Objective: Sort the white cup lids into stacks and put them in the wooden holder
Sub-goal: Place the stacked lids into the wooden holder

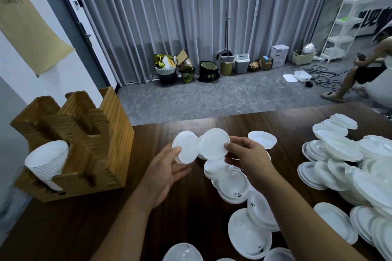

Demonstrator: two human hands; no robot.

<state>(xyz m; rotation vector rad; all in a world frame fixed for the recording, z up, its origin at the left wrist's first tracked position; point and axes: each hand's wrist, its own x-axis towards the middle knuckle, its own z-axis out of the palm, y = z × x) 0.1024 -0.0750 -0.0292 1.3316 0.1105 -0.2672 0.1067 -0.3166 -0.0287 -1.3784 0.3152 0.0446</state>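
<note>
Above the middle of the dark wooden desk [191, 207], two bare hands each hold one white cup lid. The left hand [167, 174] has its grip clamped on the left lid [186, 146], thumb on the near face and fingers behind; the right hand [248, 161] pinches the right lid [214, 144] at its right rim between thumb and forefinger. Both lids are tilted up on edge, flat faces turned roughly toward the wearer, rims almost touching. A lid is a disc, so it has no long axis; its centre axis here runs roughly fore and aft, nearly level. The step in hand looks like nesting one lid into the other. To do it well, turn both the same way round, align the rims concentrically, then press lightly until seated; whether these two faces already match cannot be told from here. Loose lids [233, 188] lie scattered below the hands, and a larger heap [350, 165] covers the right of the desk. The wooden holder [91, 154] stands at left, with one stack of lids [47, 160] leaning in its near slot; the other slots appear empty. Most of the sorting remains.
</note>
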